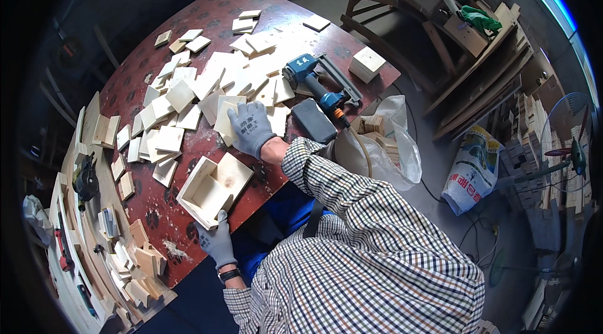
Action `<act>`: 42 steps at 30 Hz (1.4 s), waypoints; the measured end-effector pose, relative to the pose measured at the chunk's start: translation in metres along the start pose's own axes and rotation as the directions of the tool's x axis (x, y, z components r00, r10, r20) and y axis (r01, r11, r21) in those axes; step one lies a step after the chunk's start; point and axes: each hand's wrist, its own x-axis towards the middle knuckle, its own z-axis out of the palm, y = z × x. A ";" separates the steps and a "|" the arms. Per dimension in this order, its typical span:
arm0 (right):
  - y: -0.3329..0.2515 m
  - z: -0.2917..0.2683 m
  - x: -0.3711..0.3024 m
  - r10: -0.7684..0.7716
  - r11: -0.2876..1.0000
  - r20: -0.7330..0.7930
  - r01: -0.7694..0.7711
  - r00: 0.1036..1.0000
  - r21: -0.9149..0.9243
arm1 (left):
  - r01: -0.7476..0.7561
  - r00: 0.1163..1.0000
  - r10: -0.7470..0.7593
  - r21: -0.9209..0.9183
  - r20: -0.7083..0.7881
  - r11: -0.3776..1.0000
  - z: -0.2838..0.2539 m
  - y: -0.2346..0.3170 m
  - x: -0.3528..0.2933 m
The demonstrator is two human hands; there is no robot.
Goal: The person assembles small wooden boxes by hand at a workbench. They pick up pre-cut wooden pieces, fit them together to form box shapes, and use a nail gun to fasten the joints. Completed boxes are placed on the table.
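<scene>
On the near edge of the red patterned table (166, 203) rests a small open wooden box (209, 191) of pale panels, tilted toward me. My left hand (217, 241), in a grey glove, is closed on its near corner, thumb on the wall. My right hand (252, 128), gloved alike, lies over the heap of loose square wooden panels (182, 95), its fingers stretched out on top of them. Its fingertips touch pale panels; whether they pinch one is hard to see. Right of the heap lie a blue air nailer (312, 82) and a dark grey block-shaped case (313, 120).
A stack of wooden squares (367, 65) sits at the table's right corner. Beside the table stands a white sack (402, 161) with wood pieces, the nailer's hose (364, 148) running past it. A side bench at left holds tools and offcuts (146, 258). A fan (568, 152) stands far right.
</scene>
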 end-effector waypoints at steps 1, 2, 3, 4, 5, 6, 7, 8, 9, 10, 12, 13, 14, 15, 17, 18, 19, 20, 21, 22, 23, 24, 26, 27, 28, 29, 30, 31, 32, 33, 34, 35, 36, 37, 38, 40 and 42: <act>-0.007 -0.015 -0.005 0.018 0.999 -0.020 -0.017 1.000 0.044 | 0.002 1.000 -0.002 0.007 -0.008 1.000 -0.002 0.002 -0.002; -0.012 -0.025 -0.011 0.036 0.996 -0.039 -0.032 0.999 0.089 | 0.006 1.000 -0.006 0.014 -0.016 1.000 -0.003 0.005 -0.004; -0.020 -0.026 -0.018 0.035 0.993 -0.120 -0.021 0.992 0.118 | 0.001 1.000 -0.002 -0.054 -0.027 0.999 -0.006 0.004 -0.007; -0.027 -0.026 -0.024 0.037 0.989 -0.197 -0.007 0.980 0.149 | -0.003 0.999 -0.001 -0.121 -0.040 0.993 -0.008 0.004 -0.009; -0.025 -0.029 -0.033 0.054 0.986 -0.274 -0.009 0.960 0.164 | -0.019 0.999 0.012 -0.195 -0.036 0.981 -0.005 0.008 -0.009; -0.032 -0.029 -0.041 0.053 0.976 -0.316 0.018 0.947 0.218 | -0.003 0.999 -0.004 -0.148 -0.047 0.989 -0.010 0.008 -0.010; -0.032 -0.026 -0.047 0.054 0.950 -0.299 0.043 0.953 0.309 | -0.001 0.998 -0.004 -0.082 -0.057 0.997 -0.009 0.005 -0.009; -0.032 -0.031 -0.057 0.069 0.938 -0.287 0.036 0.955 0.344 | -0.003 0.999 -0.006 -0.156 -0.052 0.988 -0.005 0.000 -0.008; -0.034 -0.033 -0.066 0.062 0.934 -0.248 0.031 0.967 0.356 | -0.003 0.999 0.000 -0.079 -0.047 0.997 -0.007 0.000 -0.007; -0.032 -0.032 -0.075 0.052 0.926 -0.235 0.041 0.971 0.376 | -0.029 0.999 0.022 -0.131 -0.049 0.991 -0.002 0.000 -0.006; -0.038 -0.032 -0.089 -0.004 0.907 -0.204 0.089 0.979 0.411 | -0.004 0.999 -0.002 -0.162 -0.041 0.987 -0.001 -0.004 -0.006; -0.042 -0.031 -0.094 -0.020 0.893 -0.193 0.105 0.981 0.437 | -0.008 0.999 0.004 -0.074 -0.052 0.997 -0.007 0.004 -0.006; -0.046 -0.030 -0.098 -0.045 0.898 -0.214 0.134 0.976 0.420 | -0.014 0.998 0.010 -0.062 -0.057 0.998 -0.008 0.008 -0.006; -0.051 -0.028 -0.102 -0.074 0.885 -0.180 0.148 0.981 0.442 | -0.021 0.998 0.018 -0.049 -0.060 0.999 -0.008 0.007 -0.006; -0.061 -0.026 -0.109 -0.124 0.859 -0.123 0.168 0.985 0.483 | -0.046 0.996 0.050 0.046 -0.078 0.998 -0.007 0.004 -0.006; -0.067 -0.024 -0.111 -0.146 0.843 -0.115 0.184 0.983 0.505 | -0.042 0.997 0.046 0.069 -0.068 0.997 -0.008 0.003 -0.006; -0.072 -0.023 -0.113 -0.164 0.840 -0.101 0.193 0.981 0.508 | -0.045 0.997 0.050 0.089 -0.052 0.995 -0.007 0.004 -0.005; -0.078 -0.022 -0.116 -0.181 0.836 -0.089 0.201 0.980 0.510 | -0.031 0.998 0.034 0.086 -0.043 0.996 -0.008 0.006 -0.004; -0.083 -0.020 -0.117 -0.196 0.833 -0.076 0.207 0.978 0.513 | -0.017 0.999 0.020 0.082 -0.033 0.996 -0.009 0.009 -0.004; -0.088 -0.017 -0.117 -0.206 0.820 -0.059 0.205 0.977 0.534 | -0.007 1.000 0.009 0.079 -0.021 0.997 -0.011 0.010 -0.004; -0.093 -0.015 -0.117 -0.210 0.820 -0.054 0.205 0.976 0.534 | -0.018 0.999 0.020 0.080 -0.024 0.997 -0.010 0.006 -0.004; -0.098 -0.013 -0.117 -0.213 0.820 -0.048 0.205 0.976 0.534 | -0.030 0.999 0.033 0.082 -0.028 0.996 -0.008 0.001 -0.005; -0.104 -0.008 -0.116 -0.217 0.836 -0.059 0.217 0.974 0.504 | -0.036 0.999 0.038 0.075 -0.021 0.997 -0.008 0.000 -0.005; -0.107 -0.008 -0.115 -0.211 0.852 -0.023 0.195 0.977 0.486 | -0.043 0.999 0.044 0.103 -0.014 0.994 -0.007 0.000 -0.005; -0.112 -0.009 -0.113 -0.206 0.866 0.013 0.176 0.979 0.468 | -0.048 0.999 0.049 0.132 -0.009 0.990 -0.007 0.001 -0.005; -0.114 -0.009 -0.113 -0.199 0.880 0.049 0.156 0.979 0.448 | -0.053 0.998 0.055 0.160 -0.004 0.986 -0.007 0.000 -0.004; -0.115 -0.009 -0.112 -0.226 0.867 0.020 0.192 0.974 0.460 | -0.065 0.998 0.067 0.156 -0.008 0.986 -0.007 -0.002 -0.004; -0.113 -0.008 -0.113 -0.256 0.851 -0.010 0.230 0.967 0.472 | -0.074 0.997 0.077 0.152 -0.013 0.986 -0.006 -0.003 -0.004; -0.112 -0.006 -0.113 -0.284 0.835 -0.040 0.267 0.958 0.482 | -0.083 0.996 0.087 0.148 -0.019 0.986 -0.006 -0.005 -0.004; -0.107 0.000 -0.113 -0.283 0.814 -0.056 0.271 0.957 0.515 | -0.072 0.997 0.076 0.122 -0.028 0.990 -0.005 -0.005 -0.004; -0.101 0.006 -0.112 -0.281 0.794 -0.069 0.272 0.957 0.544 | -0.061 0.997 0.065 0.093 -0.034 0.994 -0.006 0.000 -0.004; -0.094 0.010 -0.111 -0.278 0.774 -0.081 0.274 0.957 0.572 | -0.050 0.998 0.053 0.064 -0.039 0.997 -0.006 0.002 -0.005; -0.087 0.012 -0.112 -0.258 0.738 -0.025 0.213 0.966 0.641 | -0.070 0.996 0.073 0.060 -0.048 0.996 -0.005 0.000 -0.005; -0.082 0.013 -0.112 -0.237 0.716 -0.011 0.183 0.971 0.674 | -0.089 0.994 0.093 0.059 -0.059 0.994 -0.005 -0.002 -0.004; -0.076 0.018 -0.110 -0.267 0.663 -0.038 0.213 0.963 0.718 | -0.108 0.991 0.112 0.058 -0.069 0.992 -0.005 -0.003 -0.005; -0.067 0.025 -0.107 -0.318 0.606 -0.065 0.255 0.946 0.753 | -0.114 0.991 0.118 0.050 -0.067 0.992 -0.005 -0.003 -0.005; -0.061 0.028 -0.106 -0.364 0.605 -0.060 0.285 0.930 0.743 | -0.123 0.990 0.126 0.049 -0.065 0.991 -0.007 0.000 -0.005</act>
